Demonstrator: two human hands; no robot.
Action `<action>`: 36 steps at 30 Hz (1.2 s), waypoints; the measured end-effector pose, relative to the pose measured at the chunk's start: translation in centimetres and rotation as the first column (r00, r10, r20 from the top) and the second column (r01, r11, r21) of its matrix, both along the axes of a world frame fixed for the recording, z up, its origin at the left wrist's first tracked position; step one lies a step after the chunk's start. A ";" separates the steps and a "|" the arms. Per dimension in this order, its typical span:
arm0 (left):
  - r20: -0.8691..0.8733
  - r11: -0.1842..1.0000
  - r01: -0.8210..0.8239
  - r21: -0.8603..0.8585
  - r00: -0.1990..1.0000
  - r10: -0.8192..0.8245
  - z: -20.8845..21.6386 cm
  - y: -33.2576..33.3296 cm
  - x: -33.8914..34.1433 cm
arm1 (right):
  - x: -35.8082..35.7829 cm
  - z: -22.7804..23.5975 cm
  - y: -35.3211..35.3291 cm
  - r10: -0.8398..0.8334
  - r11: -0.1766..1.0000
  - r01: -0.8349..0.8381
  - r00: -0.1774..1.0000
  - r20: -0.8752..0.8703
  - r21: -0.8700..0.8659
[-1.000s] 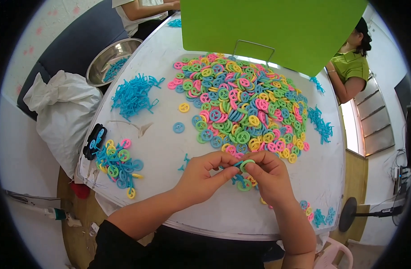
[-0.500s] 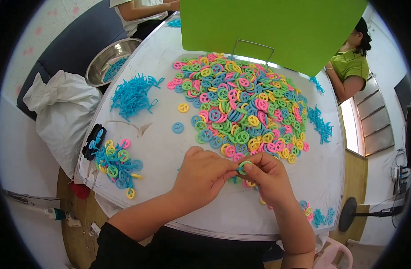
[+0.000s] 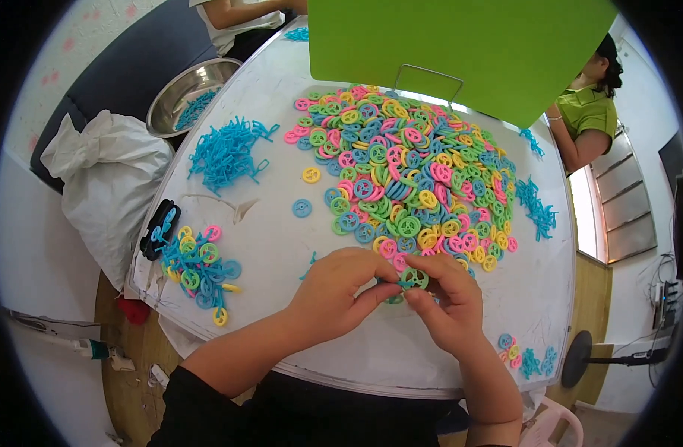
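Note:
In front of the big pile, my two hands meet at a small green plastic wheel (image 3: 415,279) with spokes. My left hand (image 3: 334,290) pinches a small blue plastic piece, mostly hidden by the fingers, whose end reaches the wheel's middle. The thumb and forefinger of my right hand (image 3: 453,302) are curved around the wheel's edge. Part of another green wheel (image 3: 393,299) shows just below the fingertips. Beyond lies a heap of pink, yellow, green and blue wheels (image 3: 408,227).
Blue plastic pieces (image 3: 229,155) are heaped at left; joined wheels and blue pieces (image 3: 200,272) lie nearer. A steel bowl (image 3: 179,97) and white sack (image 3: 106,175) stand beyond the table's left edge. A green board (image 3: 460,52) rises behind; two people sit across, one at right (image 3: 586,119).
The green wheel now faces up more fully, and my right thumb and forefinger have spread wider around it. The whole view has shifted slightly.

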State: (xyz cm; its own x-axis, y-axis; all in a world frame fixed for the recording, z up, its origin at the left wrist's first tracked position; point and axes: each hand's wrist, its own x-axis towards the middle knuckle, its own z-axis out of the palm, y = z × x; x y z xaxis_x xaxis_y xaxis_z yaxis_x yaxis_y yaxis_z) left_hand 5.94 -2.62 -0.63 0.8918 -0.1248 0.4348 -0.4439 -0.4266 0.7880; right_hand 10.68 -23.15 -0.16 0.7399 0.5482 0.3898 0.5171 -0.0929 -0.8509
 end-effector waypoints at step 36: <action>-0.103 0.503 -0.352 0.790 0.731 0.674 3.5 13.2 -6.3 | 0.1 -0.2 0.1 -0.083 0.949 0.082 0.996 0.009 -0.304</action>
State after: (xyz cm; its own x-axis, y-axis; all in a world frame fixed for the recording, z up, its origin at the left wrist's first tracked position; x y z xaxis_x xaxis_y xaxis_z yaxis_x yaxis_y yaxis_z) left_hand -0.41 10.58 2.91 0.9502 0.3030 0.0725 0.2857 -0.9402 0.1856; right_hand 10.76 -23.03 -0.36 0.7887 0.5771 0.2118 0.4937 -0.3893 -0.7777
